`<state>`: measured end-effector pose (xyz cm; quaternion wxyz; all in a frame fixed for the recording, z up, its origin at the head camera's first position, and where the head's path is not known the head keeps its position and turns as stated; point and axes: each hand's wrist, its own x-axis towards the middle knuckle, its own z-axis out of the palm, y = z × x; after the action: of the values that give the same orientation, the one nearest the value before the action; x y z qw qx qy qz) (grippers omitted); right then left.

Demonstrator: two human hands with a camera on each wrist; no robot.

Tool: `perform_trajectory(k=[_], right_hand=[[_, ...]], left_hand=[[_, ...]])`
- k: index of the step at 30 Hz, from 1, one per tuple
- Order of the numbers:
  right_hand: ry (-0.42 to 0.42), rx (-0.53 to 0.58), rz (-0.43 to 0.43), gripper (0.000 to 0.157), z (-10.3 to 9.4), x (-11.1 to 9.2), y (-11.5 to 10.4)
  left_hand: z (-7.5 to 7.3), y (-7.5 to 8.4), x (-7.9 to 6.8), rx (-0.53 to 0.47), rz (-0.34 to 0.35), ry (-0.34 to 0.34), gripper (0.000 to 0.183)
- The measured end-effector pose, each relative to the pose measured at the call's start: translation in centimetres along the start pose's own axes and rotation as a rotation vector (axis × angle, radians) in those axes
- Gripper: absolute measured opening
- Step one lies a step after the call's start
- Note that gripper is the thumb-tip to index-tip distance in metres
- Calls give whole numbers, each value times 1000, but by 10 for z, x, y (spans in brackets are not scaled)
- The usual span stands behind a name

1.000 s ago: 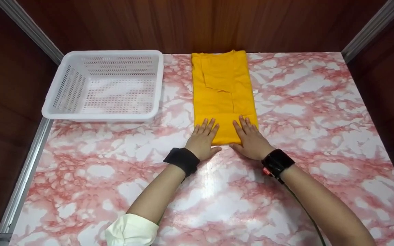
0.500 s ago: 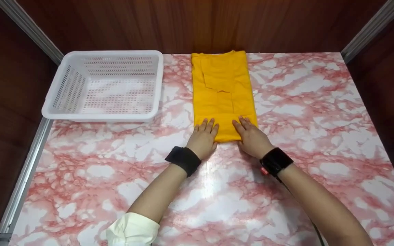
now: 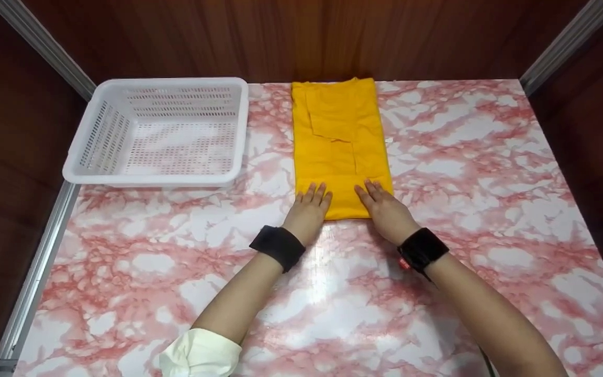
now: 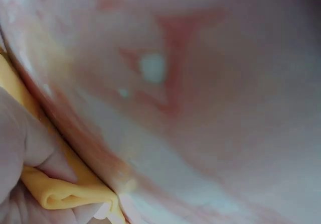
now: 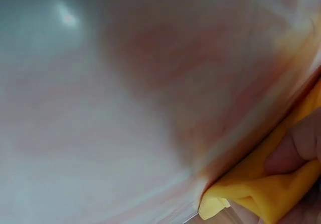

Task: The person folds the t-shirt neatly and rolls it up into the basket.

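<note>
A yellow shirt (image 3: 335,154), folded into a long narrow strip, lies flat with its far end near the back wall. A sleeve-like flap shows on its upper half, and its near end is folded over. My left hand (image 3: 305,213) grips the near left corner, fingers on top; the thumb is hidden in the head view. At the near right corner my right hand (image 3: 389,213) does likewise. Both wrist views show the cloth's edge pinched between thumb and fingers: the shirt (image 4: 75,196) on the left, the shirt (image 5: 251,186) on the right.
A white perforated plastic basket (image 3: 237,175) stands at the back left with nothing in it. Dark wood-look panels (image 3: 202,42) enclose the back and sides of the marbled red-and-white table (image 3: 149,293).
Both thumbs, spread out on the table a second ago, have tucked in under the shirt's near edge. The hands have barely shifted otherwise, and the shirt lies in the same place.
</note>
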<state>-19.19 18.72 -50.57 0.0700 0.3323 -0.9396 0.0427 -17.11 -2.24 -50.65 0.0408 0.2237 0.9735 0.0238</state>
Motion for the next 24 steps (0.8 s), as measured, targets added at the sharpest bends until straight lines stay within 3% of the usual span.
perform_trajectory(k=[7,24], right_hand=[[-33,22,0,48,-5,-2,-5],[39,28,-51,41,-9,-30,-27]], left_hand=[[-3,-1,-9,-61,10,-27,47],[1,6,-44,-31,85,46,45]])
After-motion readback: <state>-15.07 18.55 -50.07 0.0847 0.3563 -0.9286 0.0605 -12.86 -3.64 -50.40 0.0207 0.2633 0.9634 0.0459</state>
